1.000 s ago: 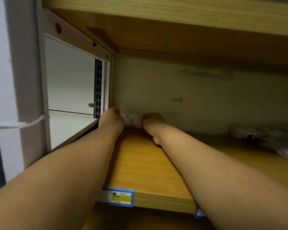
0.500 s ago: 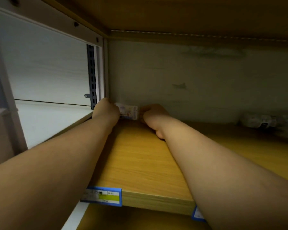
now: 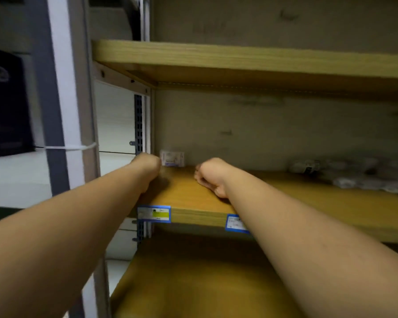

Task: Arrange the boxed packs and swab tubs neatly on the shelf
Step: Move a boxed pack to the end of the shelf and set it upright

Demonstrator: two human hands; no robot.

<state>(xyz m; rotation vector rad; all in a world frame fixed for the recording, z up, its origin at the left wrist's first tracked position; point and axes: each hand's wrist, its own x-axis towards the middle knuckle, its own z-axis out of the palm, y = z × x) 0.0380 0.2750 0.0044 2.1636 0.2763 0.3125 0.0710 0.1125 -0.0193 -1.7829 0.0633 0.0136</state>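
Your left hand (image 3: pixel 147 164) touches the boxed pack (image 3: pixel 172 158); your right hand (image 3: pixel 210 175), curled and holding nothing, sits apart to its right.

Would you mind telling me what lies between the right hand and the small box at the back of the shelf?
Only bare shelf board shows between the right hand and the box in the head view.

Wooden shelf (image 3: pixel 193 198): one small boxed pack (image 3: pixel 172 158), upright, back left corner against the wall. Left hand (image 3: pixel 147 162) just beside the pack's left edge; contact unclear. Right hand (image 3: pixel 210 174), fingers curled, holding nothing, apart from pack. Blurred wrapped packs (image 3: pixel 345 173) far right. Two blue-framed labels (image 3: pixel 154 213) on front edge.
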